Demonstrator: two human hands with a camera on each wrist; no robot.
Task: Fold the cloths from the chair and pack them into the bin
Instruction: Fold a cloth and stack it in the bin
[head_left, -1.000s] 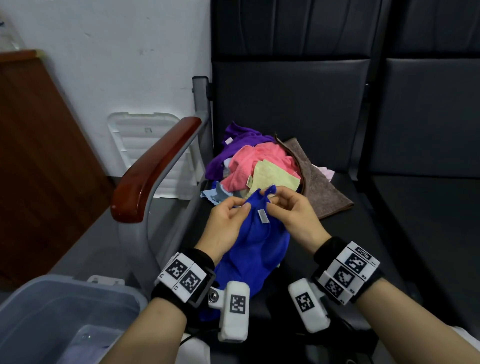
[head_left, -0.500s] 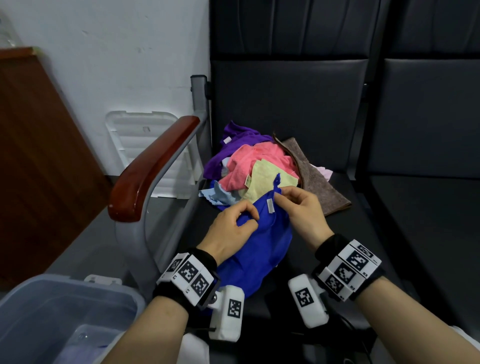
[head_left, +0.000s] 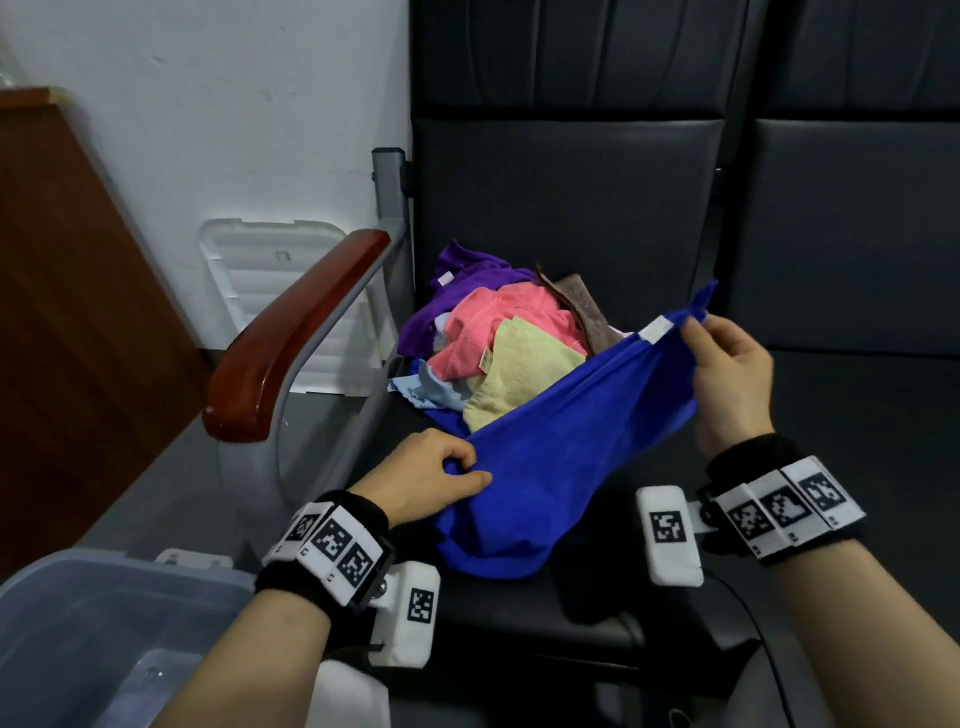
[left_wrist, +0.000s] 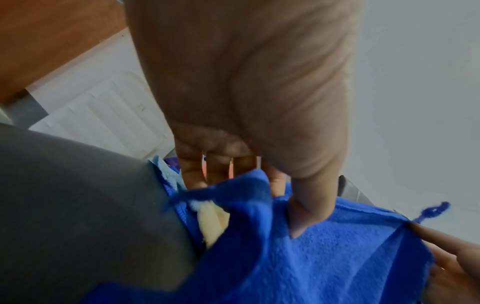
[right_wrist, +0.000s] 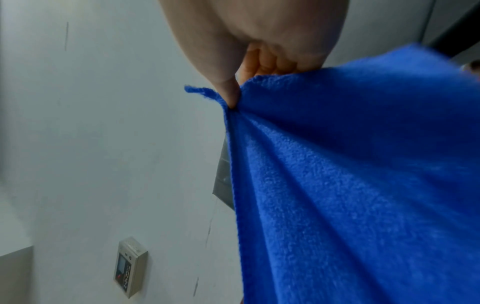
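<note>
A royal blue cloth (head_left: 561, 447) is stretched above the black chair seat (head_left: 857, 415) between my two hands. My left hand (head_left: 441, 475) pinches its lower left edge; the left wrist view shows my thumb pressed on the blue cloth (left_wrist: 337, 257). My right hand (head_left: 722, 374) pinches the upper right corner beside a white label and a small loop; in the right wrist view the blue cloth (right_wrist: 350, 185) hangs from that pinch. Behind it on the seat lies a heap of cloths (head_left: 498, 338): purple, pink, pale yellow, light blue and brown. The clear plastic bin (head_left: 83, 639) stands at lower left.
A wooden armrest (head_left: 291, 338) on a grey frame separates the seat from the bin. A white bin lid (head_left: 270, 280) leans on the wall behind it. A wooden panel (head_left: 67, 312) stands at the left. A second black seat is at the right.
My hands have drawn apart: the right one moved up and to the right with its corner, the left one down and left. The blue cloth went from a bunched hang to a stretched sheet.
</note>
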